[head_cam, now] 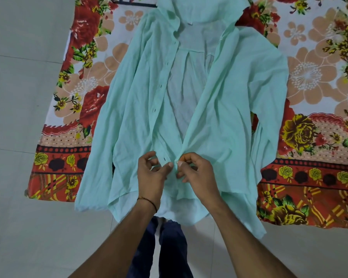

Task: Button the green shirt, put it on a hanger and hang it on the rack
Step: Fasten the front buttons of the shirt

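Two forearms reached in, hands close together. The left hand (152,174) pinched one front edge and the right hand (197,171) pinched the other, low down. A flowered bedsheet (309,77) lay spread on the floor (28,97), and the green shirt (239,87) lay flat on it, gaping open from the collar down to the hands. My worry: that thin, creased cloth could slip from the pinch, or a button could meet the wrong hole and skew the whole front. The collar tag (189,23) was too small to read.
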